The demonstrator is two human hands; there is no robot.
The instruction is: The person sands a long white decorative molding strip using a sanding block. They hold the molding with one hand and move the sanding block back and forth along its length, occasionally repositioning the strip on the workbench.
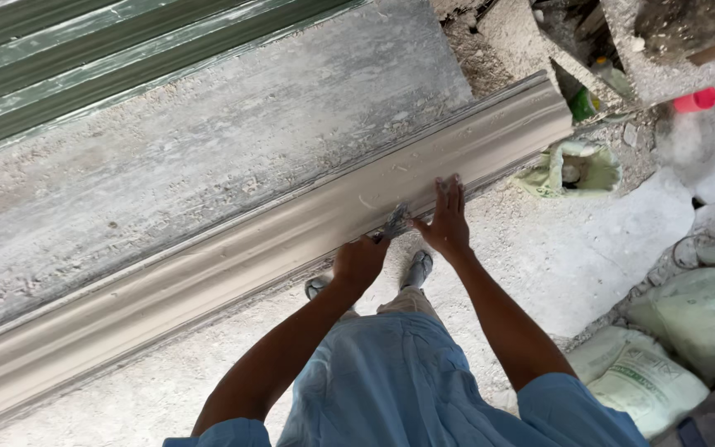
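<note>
Stretching under the fingers runs a long, smooth grey plaster moulding (233, 257), ridged and curved along the dusty bench (208, 157). Right hand (446, 222) lies flat on it, fingers spread apart. Left hand (359, 263) is clamped on a small metal scraper (395, 223), its blade touching the moulding between both hands.

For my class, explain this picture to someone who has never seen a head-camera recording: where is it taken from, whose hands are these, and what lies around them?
There is one view, from a camera on the person's head, looking down past a light blue shirt. The left hand grips a small grey metal scraping tool against a long pale grey moulded plaster strip lying on a rough, dusty workbench. The right hand rests flat, fingers spread, on the strip. On the floor lie pale sacks and a small red cup.
</note>
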